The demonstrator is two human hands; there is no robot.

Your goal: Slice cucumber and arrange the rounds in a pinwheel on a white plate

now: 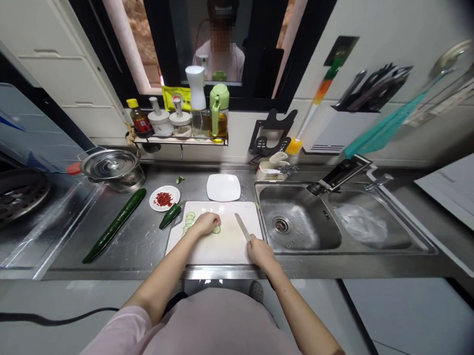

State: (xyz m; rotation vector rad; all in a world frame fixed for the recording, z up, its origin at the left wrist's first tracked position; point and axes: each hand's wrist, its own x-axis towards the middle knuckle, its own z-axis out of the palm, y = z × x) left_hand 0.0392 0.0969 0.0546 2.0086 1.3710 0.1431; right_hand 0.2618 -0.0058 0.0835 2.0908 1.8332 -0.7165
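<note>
My right hand [261, 251] grips the handle of a kitchen knife [242, 226], its blade pointing away from me over the right part of a white cutting board [227, 253]. Near the board's middle, my left hand [208, 223] has its fingers curled together on a cucumber slice [216, 230]; the fingers partly cover it. Several overlapping cucumber slices [189, 219] lie at the board's left side, partly behind my left forearm. Just off the board's left edge rests a cut piece of cucumber [170, 216].
A whole cucumber [116, 223] lies at left, below a lidded steel pot [118, 171]. A plate of chopped red pieces [156, 206] and a white square plate [223, 187] stand behind the board. To the right is a sink [301, 237]; a bottle shelf [185, 140] hangs above.
</note>
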